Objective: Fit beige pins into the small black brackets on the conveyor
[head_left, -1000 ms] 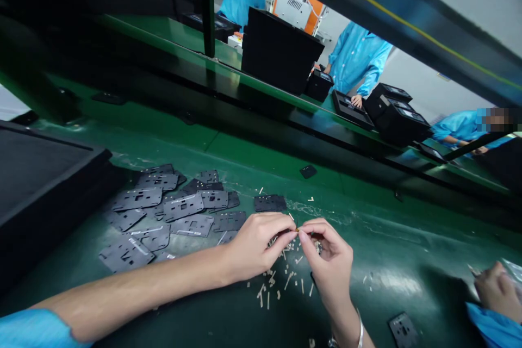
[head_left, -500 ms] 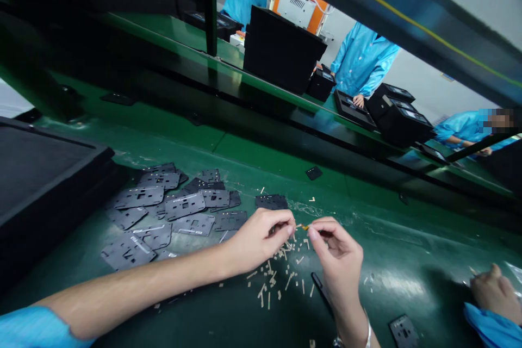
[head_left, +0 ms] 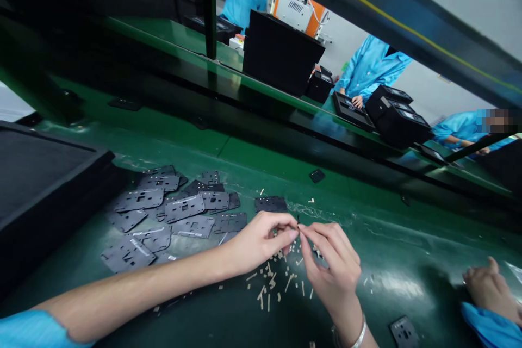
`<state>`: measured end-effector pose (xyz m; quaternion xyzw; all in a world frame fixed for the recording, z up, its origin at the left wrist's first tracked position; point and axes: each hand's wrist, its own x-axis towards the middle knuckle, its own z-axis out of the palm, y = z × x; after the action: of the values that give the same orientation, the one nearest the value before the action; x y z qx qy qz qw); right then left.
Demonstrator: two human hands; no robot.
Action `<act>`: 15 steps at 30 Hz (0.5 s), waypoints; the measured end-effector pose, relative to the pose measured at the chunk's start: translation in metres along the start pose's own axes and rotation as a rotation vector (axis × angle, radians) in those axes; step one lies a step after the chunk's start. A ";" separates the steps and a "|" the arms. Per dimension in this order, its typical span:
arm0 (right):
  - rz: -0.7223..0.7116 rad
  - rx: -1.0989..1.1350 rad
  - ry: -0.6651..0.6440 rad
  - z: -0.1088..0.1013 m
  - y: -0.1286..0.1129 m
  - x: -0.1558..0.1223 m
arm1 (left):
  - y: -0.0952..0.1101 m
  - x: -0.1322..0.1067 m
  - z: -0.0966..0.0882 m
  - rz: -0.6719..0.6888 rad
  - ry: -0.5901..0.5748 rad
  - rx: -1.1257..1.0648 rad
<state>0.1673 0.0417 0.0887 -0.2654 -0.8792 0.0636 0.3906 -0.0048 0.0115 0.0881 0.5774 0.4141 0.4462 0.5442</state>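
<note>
My left hand (head_left: pixel 271 239) and my right hand (head_left: pixel 334 258) meet fingertip to fingertip above the green tabletop, both closed in a pinch. A tiny dark piece (head_left: pixel 298 220) shows where the fingertips meet; its kind is too small to make out. Under and in front of the hands lie many small beige paper-like scraps (head_left: pixel 271 283), loosely scattered. Just behind my left hand is a dark flat plate (head_left: pixel 271 204) with small holes. To the left, several similar grey plates (head_left: pixel 185 207) with cut-outs lie in an overlapping pile.
A black foam-like box (head_left: pixel 53 174) stands at the left. Another person's hand (head_left: pixel 491 288) rests at the right edge, near a single plate (head_left: pixel 403 331). Across the bench, people in blue work beside black boxes (head_left: pixel 402 119). An overhead beam (head_left: pixel 367 5) crosses above.
My right hand has moved left until its fingertips meet my left hand's. The orange-yellow bit at its fingertips no longer shows. The dark pen-like stick is now hidden.
</note>
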 end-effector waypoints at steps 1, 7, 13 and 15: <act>0.008 0.030 0.001 -0.001 -0.001 0.000 | -0.002 0.000 0.000 0.006 0.011 -0.046; 0.414 0.186 0.067 -0.005 -0.006 0.007 | -0.006 0.001 0.001 0.022 0.008 -0.174; 0.519 0.319 -0.077 -0.005 -0.002 0.009 | -0.008 0.002 0.001 0.019 -0.008 -0.033; 0.514 0.314 -0.073 -0.004 -0.001 0.009 | -0.009 0.002 0.001 0.028 0.002 0.019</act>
<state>0.1648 0.0449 0.0982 -0.4131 -0.7762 0.3048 0.3660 -0.0032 0.0138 0.0792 0.5879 0.4108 0.4504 0.5317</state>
